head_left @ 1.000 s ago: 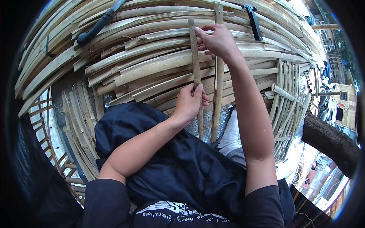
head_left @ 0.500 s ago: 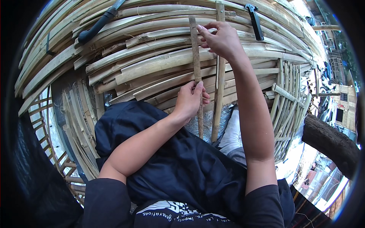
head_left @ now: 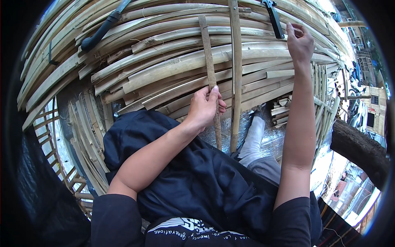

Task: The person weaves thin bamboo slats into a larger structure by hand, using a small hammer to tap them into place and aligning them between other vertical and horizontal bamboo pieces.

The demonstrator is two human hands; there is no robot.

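My left hand [head_left: 204, 106] is closed around a narrow, brownish bamboo strip [head_left: 210, 68], held near its middle, its top end leaning away from me. A longer bamboo pole [head_left: 236, 74] stands just to the right of it, apart from my fingers. At the upper right my right hand [head_left: 300, 44] is in the air with its fingers loosely bent and the thumb apart, nothing seen between them. Nearest to it lies a tool with a straight black handle [head_left: 276, 24] and a darker head, resting on the split bamboo.
Layers of split bamboo slats [head_left: 173, 66] spread across the far side. A curved black handle [head_left: 96, 37] lies on them at upper left. A bamboo rack [head_left: 319, 90] and a thick dark log [head_left: 358, 144] stand at right. My leg in grey trousers [head_left: 265, 168] stretches forward.
My right hand has left the upper part of the bamboo strip and moved right, beside the black-handled tool. My left hand keeps its hold on the strip, almost unmoved.
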